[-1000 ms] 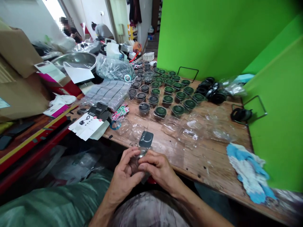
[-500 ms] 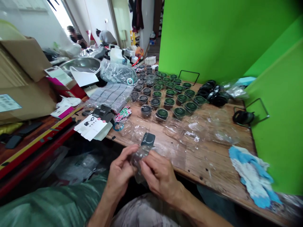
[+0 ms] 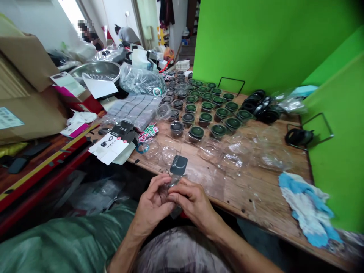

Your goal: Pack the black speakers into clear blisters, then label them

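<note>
Both my hands meet over the front edge of a wooden workbench [image 3: 244, 189]. My left hand [image 3: 152, 204] and my right hand [image 3: 190, 201] pinch a small clear plastic packet [image 3: 172, 185] between them, and my fingers hide most of it. A dark square card [image 3: 179, 165] sticks up from its top. Beyond my fingers lie several clear plastic domes [image 3: 210, 151]. Farther off stand rows of small round jars with dark green lids [image 3: 206, 119].
A blue-and-white rag [image 3: 308, 206] lies at the bench's right. Printed cards [image 3: 109, 148] and a bagged stack [image 3: 133, 110] sit left, near a steel bowl [image 3: 95, 72] and cardboard box [image 3: 28, 102]. A green wall [image 3: 270, 41] rises behind. Two people [image 3: 127, 36] are far back.
My hands have closed in around the packet, covering more of it, and the card has risen slightly. The whole view has shifted a little as my head moved.
</note>
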{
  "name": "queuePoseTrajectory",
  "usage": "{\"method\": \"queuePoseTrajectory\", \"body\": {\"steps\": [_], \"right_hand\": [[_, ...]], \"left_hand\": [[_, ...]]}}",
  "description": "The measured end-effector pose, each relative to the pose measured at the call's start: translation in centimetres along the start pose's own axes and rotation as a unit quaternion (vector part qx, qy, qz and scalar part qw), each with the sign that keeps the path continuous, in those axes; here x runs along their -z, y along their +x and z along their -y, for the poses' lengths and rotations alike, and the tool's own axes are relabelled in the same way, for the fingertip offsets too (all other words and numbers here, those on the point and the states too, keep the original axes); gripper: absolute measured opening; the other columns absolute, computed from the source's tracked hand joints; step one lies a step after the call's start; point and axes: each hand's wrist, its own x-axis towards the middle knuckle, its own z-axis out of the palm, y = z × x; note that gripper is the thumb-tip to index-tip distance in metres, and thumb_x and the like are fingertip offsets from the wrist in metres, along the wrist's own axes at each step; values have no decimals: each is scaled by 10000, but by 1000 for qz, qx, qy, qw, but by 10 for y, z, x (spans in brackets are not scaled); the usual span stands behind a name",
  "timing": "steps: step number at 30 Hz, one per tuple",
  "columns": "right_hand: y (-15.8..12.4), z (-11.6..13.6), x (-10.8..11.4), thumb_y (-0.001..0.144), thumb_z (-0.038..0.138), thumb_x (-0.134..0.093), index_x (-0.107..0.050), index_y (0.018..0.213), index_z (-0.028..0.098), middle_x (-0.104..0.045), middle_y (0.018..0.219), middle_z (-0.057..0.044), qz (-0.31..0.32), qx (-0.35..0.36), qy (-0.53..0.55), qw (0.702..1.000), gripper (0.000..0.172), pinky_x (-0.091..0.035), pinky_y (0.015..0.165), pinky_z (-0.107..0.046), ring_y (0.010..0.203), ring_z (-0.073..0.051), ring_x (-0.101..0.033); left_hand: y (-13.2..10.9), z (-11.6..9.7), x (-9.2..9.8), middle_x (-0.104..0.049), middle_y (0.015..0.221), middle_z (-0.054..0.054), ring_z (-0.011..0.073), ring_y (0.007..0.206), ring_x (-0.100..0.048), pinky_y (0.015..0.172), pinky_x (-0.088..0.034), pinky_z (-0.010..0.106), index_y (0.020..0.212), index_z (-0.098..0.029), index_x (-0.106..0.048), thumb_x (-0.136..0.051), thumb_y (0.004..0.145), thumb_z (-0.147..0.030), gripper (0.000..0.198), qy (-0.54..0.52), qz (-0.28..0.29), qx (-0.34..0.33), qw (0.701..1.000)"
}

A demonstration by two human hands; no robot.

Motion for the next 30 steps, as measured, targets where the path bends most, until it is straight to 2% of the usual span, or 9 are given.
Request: {"method": "queuePoseTrajectory", "body": {"steps": [4,9,15,20,24,26,28,30], "right_hand": [[4,-6,6,824,211,-600,-693,789,198,-593,767,-3,8,13,46,999,101,-447,642,-221,697,-103,-555],[4,-10,5,885,190,-482,-673,962,198,-592,824,-48,43,72,-59,995,206,-446,649,-240,745,-127,-550],[4,-15,4,866,212,-540,-671,892,203,-590,777,-21,25,78,-24,996,135,-443,641,-224,714,-111,-554],[6,-5,4,879,146,-462,-644,919,182,-566,804,-32,38,87,-69,993,189,-422,639,-221,733,-112,-537],[3,1,-4,856,140,-441,-609,828,147,-547,763,-41,42,53,-186,980,170,-387,580,-237,666,-124,-511],[0,4,-8,866,153,-417,-590,794,143,-546,742,-45,27,67,-217,973,187,-372,560,-240,642,-126,-499],[0,12,-8,874,143,-389,-567,750,143,-538,712,-43,5,103,-212,972,217,-368,559,-241,638,-126,-493],[5,25,-1,875,130,-384,-532,689,155,-510,671,-28,-28,124,-189,974,239,-362,553,-236,619,-118,-475]], "left_hand": [[2,3,1,-446,1208,71,227,1168,-476,923,-466,285,1066,-259,-638,-731,639,-127,457,5,7,1,1000],[0,-1,1,-456,1197,60,206,1172,-469,946,-444,276,1051,-286,-643,-676,671,-95,427,36,1,-11,999],[0,1,2,-470,1186,55,197,1172,-467,958,-426,255,1048,-287,-650,-682,651,-90,444,34,-1,-18,999],[0,3,2,-475,1199,40,192,1184,-463,981,-405,252,1043,-293,-645,-687,658,-120,424,10,-14,-5,1000],[-2,-2,-4,-496,1192,37,179,1175,-471,967,-413,239,1046,-304,-651,-635,674,-64,443,84,-21,-28,996],[-3,-5,-5,-518,1194,40,182,1173,-476,970,-411,242,1048,-294,-661,-624,666,-48,456,97,-21,-23,995],[-2,-8,-2,-552,1189,49,200,1170,-483,982,-405,263,1019,-264,-684,-645,649,-76,417,57,-35,2,998],[0,-10,5,-581,1179,57,222,1158,-496,985,-402,286,977,-229,-702,-683,620,-122,373,-4,-86,51,995]]}}
